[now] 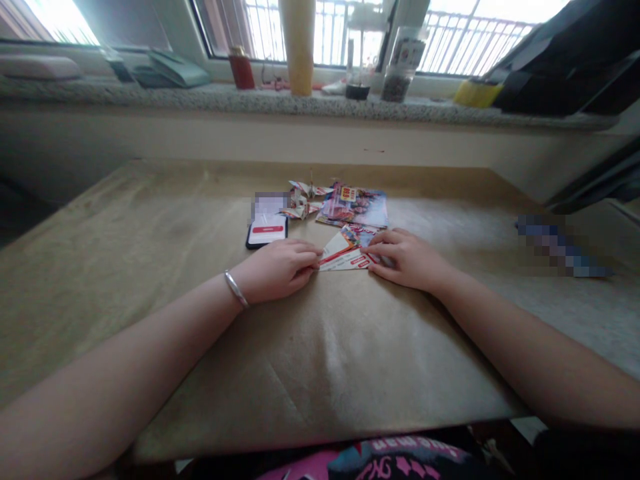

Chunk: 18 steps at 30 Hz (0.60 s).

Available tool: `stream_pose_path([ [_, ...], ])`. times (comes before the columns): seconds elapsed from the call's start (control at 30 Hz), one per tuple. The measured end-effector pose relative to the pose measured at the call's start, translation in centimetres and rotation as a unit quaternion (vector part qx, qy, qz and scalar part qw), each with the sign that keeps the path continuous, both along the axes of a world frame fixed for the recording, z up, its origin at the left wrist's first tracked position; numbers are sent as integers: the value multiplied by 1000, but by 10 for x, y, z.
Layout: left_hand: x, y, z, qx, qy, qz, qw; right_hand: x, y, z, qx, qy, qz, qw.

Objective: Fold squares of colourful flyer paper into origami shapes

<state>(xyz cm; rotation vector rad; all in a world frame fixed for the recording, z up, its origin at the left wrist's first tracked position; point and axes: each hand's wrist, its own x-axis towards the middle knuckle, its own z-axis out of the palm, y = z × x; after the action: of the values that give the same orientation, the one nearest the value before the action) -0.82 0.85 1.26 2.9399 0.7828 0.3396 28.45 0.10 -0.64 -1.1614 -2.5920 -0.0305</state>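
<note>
Ahead of you, a speckled stone windowsill (200,100) carries a red container (242,71), a tall yellow cylinder (299,50) and a clear jar (397,85); past your window stands a barred railing (463,43).

paper (345,260) partly hidden (fingers (387,250)), phone (267,230) partly blurred

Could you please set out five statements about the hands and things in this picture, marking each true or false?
1. The left hand and the right hand both touch the folded paper. True.
2. The bracelet is on the right wrist. False: it is on the left wrist.
3. The phone lies left of the colourful leaflets. True.
4. The red container stands on the table. False: it stands on the windowsill.
5. The phone lies face down. False: its screen faces up.
</note>
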Motion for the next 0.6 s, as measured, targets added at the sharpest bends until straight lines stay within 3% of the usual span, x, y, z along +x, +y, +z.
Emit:
stream_pose_path([
  [0.23, 0, 1, 0, 40, -28, -41, 998, -4, 2, 0, 10, -2, 5, 1000],
  [0.6, 3, 1, -5, -18, -54, -102, 993, -8, 8, -4, 4, -3, -21, 1000],
])
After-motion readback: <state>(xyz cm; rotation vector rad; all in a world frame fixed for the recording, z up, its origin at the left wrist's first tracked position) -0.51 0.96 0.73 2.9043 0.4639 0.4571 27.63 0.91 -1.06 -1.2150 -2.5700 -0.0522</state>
